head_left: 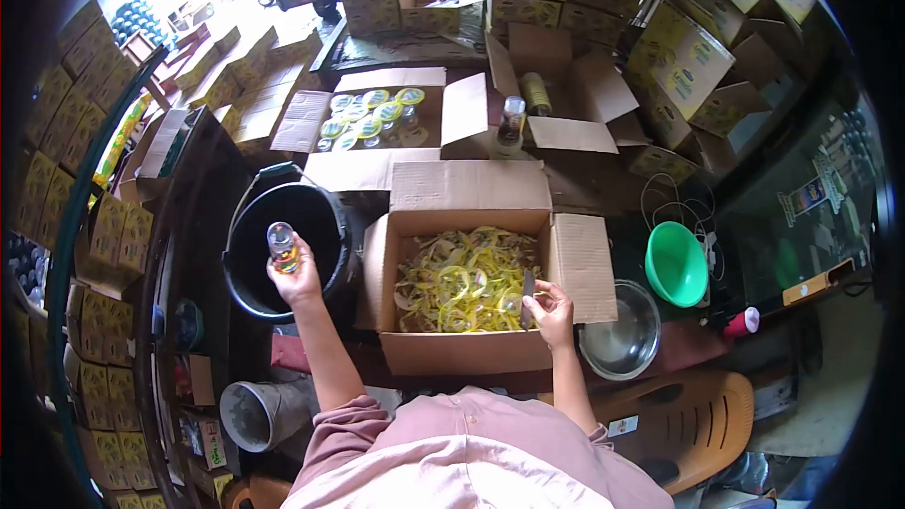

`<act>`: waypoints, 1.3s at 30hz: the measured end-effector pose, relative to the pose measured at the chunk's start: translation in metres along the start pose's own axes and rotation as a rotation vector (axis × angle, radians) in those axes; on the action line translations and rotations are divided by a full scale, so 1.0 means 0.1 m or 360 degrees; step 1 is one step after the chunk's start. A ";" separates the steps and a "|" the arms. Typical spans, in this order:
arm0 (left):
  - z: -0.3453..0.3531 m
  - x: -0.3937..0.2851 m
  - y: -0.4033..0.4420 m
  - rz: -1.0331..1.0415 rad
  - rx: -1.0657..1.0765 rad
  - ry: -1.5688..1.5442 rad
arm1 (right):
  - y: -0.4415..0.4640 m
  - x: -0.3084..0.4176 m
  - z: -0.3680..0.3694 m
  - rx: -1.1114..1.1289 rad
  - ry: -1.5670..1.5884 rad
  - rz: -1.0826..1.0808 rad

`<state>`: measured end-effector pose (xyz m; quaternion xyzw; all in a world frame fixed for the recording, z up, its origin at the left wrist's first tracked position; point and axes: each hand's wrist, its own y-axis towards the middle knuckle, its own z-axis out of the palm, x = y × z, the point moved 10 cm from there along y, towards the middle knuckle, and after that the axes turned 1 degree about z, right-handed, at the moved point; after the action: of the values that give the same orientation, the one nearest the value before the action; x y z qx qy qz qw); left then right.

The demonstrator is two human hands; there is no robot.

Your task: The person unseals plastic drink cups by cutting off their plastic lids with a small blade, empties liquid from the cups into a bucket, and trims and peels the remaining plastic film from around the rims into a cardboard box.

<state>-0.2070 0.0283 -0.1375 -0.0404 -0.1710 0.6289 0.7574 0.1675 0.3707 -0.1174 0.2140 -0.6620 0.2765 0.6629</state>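
Above the black bucket, my left hand grips a small clear plastic cup with a coloured print near its lower end. My right hand is at the right side of an open cardboard box, its fingers closed on a dark, flat, blade-like strip. A heap of yellow and clear plastic scraps, with some ring-shaped pieces among them, lies in that box.
Behind stands an open carton of cups with yellow-rimmed lids. Another open carton is to its right, beside a stack of cups. On the right are a green basin and a metal bowl. A grey bucket stands lower left.
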 end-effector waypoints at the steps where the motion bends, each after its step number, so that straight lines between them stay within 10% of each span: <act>1: 0.07 0.05 -0.07 0.0171 -0.0015 0.0158 | 0.01 -0.02 -0.11 -0.0037 0.0081 0.0014; 2: 0.35 0.16 -0.29 0.0498 0.0007 0.0425 | 0.04 -0.04 -0.22 -0.0070 0.0164 0.0019; 6: 0.91 1.44 -0.30 -0.0330 0.0824 0.0727 | 0.03 -0.01 -0.74 -0.0220 0.0378 -0.0004; 10: 1.09 2.58 -0.03 0.0293 0.0976 0.2638 | -0.04 0.07 -1.25 -0.0369 0.0266 0.0005; 18: 1.01 5.28 -0.19 0.1457 0.2837 0.5263 | 0.10 0.20 -1.76 -0.0501 -0.0016 -0.0086; 24: 0.01 5.86 0.38 0.1223 0.3377 0.5945 | 0.21 0.30 -1.87 -0.0556 -0.0010 -0.0144; 28: -0.85 5.85 0.60 0.0720 0.4078 0.5825 | 0.24 0.20 -2.05 -0.0638 -0.0005 -0.0120; 31: -1.22 5.86 0.62 0.1155 0.4408 0.5635 | 0.28 0.15 -2.13 -0.0702 0.0001 -0.0073; 34: -1.40 5.83 0.76 0.1061 0.4153 0.5851 | 0.32 0.15 -2.14 -0.0715 0.0012 -0.0067; 39: -1.48 5.85 0.68 0.0721 0.4710 0.5311 | 0.37 0.12 -2.13 -0.0726 0.0001 -0.0023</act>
<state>-0.1373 0.6302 -0.1732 -0.0366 -0.8762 0.2662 0.4001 0.3046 0.5382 -0.1156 0.0633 -0.7055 0.1149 0.6964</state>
